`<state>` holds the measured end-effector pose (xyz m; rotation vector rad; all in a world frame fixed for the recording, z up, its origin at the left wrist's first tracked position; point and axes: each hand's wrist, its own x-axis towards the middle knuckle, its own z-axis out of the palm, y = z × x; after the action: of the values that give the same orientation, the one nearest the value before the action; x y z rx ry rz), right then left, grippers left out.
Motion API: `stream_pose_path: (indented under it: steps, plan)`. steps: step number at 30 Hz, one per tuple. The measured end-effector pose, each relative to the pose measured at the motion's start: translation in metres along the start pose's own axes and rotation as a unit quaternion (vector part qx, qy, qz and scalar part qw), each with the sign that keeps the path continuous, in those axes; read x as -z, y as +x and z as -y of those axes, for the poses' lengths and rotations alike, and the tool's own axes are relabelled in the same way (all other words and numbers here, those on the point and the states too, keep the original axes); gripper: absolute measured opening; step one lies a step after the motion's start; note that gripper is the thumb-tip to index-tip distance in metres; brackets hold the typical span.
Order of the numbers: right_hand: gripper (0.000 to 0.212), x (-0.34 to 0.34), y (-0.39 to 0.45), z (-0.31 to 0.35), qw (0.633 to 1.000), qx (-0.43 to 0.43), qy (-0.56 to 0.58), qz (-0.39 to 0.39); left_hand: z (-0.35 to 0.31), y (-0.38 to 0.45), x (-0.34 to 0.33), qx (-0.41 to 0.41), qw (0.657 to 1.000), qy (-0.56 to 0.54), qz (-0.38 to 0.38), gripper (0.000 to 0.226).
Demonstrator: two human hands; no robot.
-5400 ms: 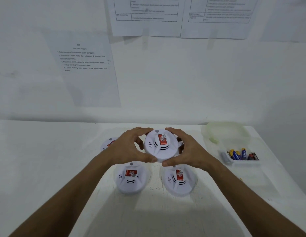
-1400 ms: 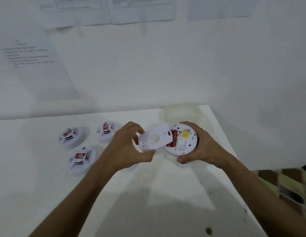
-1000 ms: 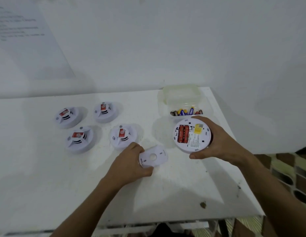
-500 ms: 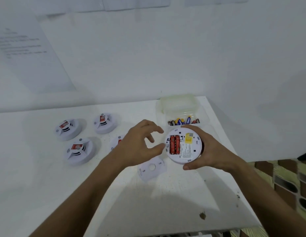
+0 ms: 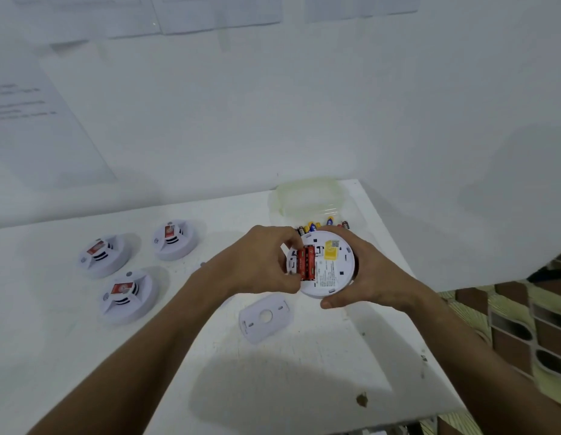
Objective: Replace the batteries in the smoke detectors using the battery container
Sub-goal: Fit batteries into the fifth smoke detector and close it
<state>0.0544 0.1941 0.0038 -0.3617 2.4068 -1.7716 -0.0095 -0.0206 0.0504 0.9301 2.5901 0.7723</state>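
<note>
My right hand (image 5: 368,274) holds a white smoke detector (image 5: 331,271) above the table, back side up. Two red batteries (image 5: 306,262) lie side by side in its open bay, beside a yellow sticker. My left hand (image 5: 261,262) pinches the left red battery with thumb and fingertips. The detector's flat back plate (image 5: 265,316) lies on the table just below my hands. Behind the detector, the clear battery container (image 5: 307,204) shows several loose batteries (image 5: 320,227), partly hidden by the detector.
Three more white smoke detectors rest face up to the left: one (image 5: 104,255), one (image 5: 175,239) and one (image 5: 128,295). The white table (image 5: 288,381) ends at the right, near tiled floor (image 5: 517,328). Papers hang on the wall behind.
My left hand set the back plate down on the table, then rose to the detector and closed its fingertips on the red batteries. The right hand kept holding the detector.
</note>
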Motion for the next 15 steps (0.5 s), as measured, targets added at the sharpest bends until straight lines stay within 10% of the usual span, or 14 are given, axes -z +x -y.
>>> stream_pose_path:
  steps: [15]
  plan:
    - [0.097, 0.005, 0.003, -0.009, 1.0, -0.001, -0.019, -0.018, -0.012, 0.015, -0.006, -0.084, 0.974, 0.205, 0.039, 0.046]
